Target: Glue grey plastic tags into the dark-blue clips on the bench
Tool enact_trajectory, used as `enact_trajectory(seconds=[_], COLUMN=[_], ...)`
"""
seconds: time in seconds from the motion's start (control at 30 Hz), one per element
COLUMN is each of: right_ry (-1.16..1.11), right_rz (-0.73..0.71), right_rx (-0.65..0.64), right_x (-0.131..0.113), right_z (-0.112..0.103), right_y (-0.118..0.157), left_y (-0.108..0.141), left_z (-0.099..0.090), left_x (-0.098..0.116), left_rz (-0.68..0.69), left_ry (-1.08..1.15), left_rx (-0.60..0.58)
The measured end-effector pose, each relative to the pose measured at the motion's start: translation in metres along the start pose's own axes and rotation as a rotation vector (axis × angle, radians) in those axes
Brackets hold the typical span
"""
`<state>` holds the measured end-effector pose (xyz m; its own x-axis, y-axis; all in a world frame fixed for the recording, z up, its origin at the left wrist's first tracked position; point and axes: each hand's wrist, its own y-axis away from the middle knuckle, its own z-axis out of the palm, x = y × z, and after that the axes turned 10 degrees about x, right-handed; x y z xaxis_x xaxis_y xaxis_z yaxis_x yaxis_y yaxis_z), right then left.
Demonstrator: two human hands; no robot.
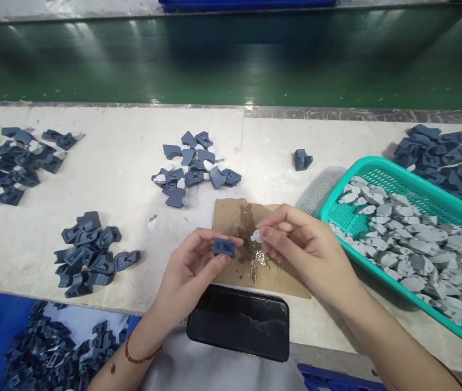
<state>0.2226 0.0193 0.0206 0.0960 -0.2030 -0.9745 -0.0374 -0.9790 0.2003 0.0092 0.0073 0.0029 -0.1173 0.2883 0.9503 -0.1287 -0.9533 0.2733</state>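
Currently, a dark blue-grey molded plastic part is held above the left side of a brown cardboard sheet by the left hand, whose grip is closed to the part's width, thumb against its near side. Over the cardboard's middle, near a glistening wet-looking patch, the right hand has a small light-grey plastic piece pinched at the fingertips, its grip nearly closed; the two items are apart. A black smartphone (screen dark, with reflections) is just on the near side of the cardboard. Right of the cardboard, a green plastic basket carries many light-grey pieces. Left of it, a heap of dark parts lies on the whitish tabletop; beyond it sits a mixed dark-and-light cluster, and farther off runs a green conveyor belt.
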Motion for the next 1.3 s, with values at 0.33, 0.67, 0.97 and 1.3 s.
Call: enact_trajectory(seconds=[0.33, 0.67, 0.97, 1.3], right_ry=[-0.31, -0.342, -0.217, 0.074], right_rz=[0.131, 0.1, -0.016, -0.311], right_rx=[-0.049, -0.028, -0.034, 0.015], right_x=[0.003, 0.0, -0.003, -0.003], right_z=[0.003, 0.013, 0.013, 0.013], right_y=[-0.003, 0.01, 0.017, 0.017], left_y=[-0.002, -0.004, -0.003, -0.003], left_z=[-0.001, -0.002, -0.002, 0.001], left_x=[0.001, 0.0, -0.001, 0.001], left_rz=[0.031, -0.107, -0.194, -0.153], left_ry=[0.075, 0.204, 0.232, 0.169], left_rx=[0.063, -0.029, -0.053, 0.001])
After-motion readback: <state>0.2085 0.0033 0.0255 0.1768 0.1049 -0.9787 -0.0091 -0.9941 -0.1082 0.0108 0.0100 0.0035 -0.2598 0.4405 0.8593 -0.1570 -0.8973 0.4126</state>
